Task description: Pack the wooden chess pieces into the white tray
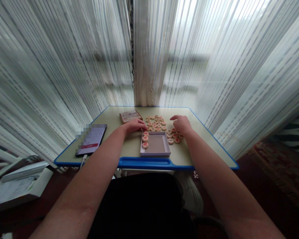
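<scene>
While your left hand [136, 125] has its fingertips at the far left corner of the shallow tray [168, 147], your right hand [181, 124] is over the right-hand pile of round pieces [174, 135], index finger stretched out and the others curled. I cannot tell whether either hand grips a piece, since the fingers hide what is beneath them. Three pieces with red marks [145, 139] lie flat in a column along the tray's left side, and another bunch of pieces [154, 125] lies just beyond its far wall on the table [132, 149]. These discs look wooden, so expect them to be light, stiff and hard to break, though their smooth faces may slip. Take each by its rim, thumb and finger on opposite edges. The tray seems thin-walled and light, so steady it by a side wall.
</scene>
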A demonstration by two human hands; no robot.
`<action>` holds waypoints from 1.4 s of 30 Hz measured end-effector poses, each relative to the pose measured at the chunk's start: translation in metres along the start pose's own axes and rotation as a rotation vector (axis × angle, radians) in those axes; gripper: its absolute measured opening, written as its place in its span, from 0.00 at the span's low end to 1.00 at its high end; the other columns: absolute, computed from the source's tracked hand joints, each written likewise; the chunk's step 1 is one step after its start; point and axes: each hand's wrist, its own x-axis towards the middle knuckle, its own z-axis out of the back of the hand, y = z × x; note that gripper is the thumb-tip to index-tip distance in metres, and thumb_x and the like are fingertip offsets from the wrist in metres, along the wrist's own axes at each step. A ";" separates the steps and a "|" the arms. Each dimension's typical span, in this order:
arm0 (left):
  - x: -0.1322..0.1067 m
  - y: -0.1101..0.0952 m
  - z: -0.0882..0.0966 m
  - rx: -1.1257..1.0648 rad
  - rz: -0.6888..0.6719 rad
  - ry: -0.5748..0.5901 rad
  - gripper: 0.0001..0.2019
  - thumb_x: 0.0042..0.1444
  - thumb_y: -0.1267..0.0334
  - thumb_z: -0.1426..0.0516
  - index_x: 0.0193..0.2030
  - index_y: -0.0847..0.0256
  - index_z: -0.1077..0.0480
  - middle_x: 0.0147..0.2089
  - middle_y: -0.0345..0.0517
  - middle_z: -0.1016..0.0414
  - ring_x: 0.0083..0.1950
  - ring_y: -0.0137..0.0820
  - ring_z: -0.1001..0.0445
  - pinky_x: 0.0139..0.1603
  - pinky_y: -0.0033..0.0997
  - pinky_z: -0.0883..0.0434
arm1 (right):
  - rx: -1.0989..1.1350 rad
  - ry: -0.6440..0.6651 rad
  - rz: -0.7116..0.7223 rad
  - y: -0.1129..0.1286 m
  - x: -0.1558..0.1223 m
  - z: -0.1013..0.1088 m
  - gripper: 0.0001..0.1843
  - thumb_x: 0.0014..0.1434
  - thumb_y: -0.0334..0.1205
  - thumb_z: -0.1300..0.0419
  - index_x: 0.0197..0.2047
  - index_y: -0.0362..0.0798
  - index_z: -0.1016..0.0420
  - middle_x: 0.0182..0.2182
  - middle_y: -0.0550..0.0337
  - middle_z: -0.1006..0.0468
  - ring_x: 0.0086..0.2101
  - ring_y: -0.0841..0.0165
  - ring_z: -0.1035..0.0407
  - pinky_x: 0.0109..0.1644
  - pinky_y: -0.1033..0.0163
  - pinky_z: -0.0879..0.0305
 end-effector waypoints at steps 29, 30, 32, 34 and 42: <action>0.014 0.007 -0.008 0.116 -0.148 -0.360 0.11 0.42 0.62 0.44 0.32 0.65 0.26 0.29 0.44 0.26 0.29 0.26 0.33 0.31 0.25 0.36 | -0.022 0.095 0.019 0.007 -0.004 0.011 0.15 0.50 0.38 0.48 0.36 0.48 0.22 0.34 0.54 0.21 0.33 0.67 0.30 0.34 0.67 0.39; 0.013 0.006 -0.009 0.117 -0.169 -0.355 0.12 0.43 0.63 0.44 0.34 0.65 0.26 0.31 0.45 0.25 0.31 0.27 0.32 0.34 0.26 0.35 | -0.027 0.108 0.002 0.006 -0.003 0.011 0.15 0.49 0.39 0.47 0.36 0.48 0.22 0.33 0.54 0.21 0.33 0.67 0.30 0.33 0.67 0.39; 0.011 0.004 -0.011 0.132 -0.185 -0.340 0.14 0.43 0.63 0.45 0.37 0.66 0.26 0.35 0.46 0.25 0.35 0.29 0.31 0.38 0.28 0.35 | -0.045 0.152 -0.034 0.005 -0.003 0.012 0.15 0.49 0.38 0.47 0.36 0.47 0.21 0.31 0.54 0.21 0.32 0.67 0.30 0.32 0.67 0.40; 0.009 0.002 -0.013 0.156 -0.170 -0.325 0.15 0.43 0.63 0.45 0.38 0.65 0.25 0.37 0.46 0.25 0.36 0.30 0.31 0.40 0.29 0.35 | -0.064 0.190 -0.052 0.006 -0.004 0.014 0.14 0.47 0.38 0.46 0.35 0.46 0.21 0.30 0.54 0.21 0.31 0.67 0.30 0.30 0.68 0.41; 0.009 0.004 -0.012 0.168 -0.144 -0.216 0.17 0.43 0.61 0.45 0.38 0.66 0.25 0.31 0.44 0.26 0.31 0.28 0.33 0.35 0.28 0.37 | -0.011 0.576 -0.018 0.005 -0.020 0.053 0.11 0.44 0.42 0.41 0.31 0.45 0.24 0.20 0.60 0.30 0.20 0.74 0.41 0.21 0.68 0.48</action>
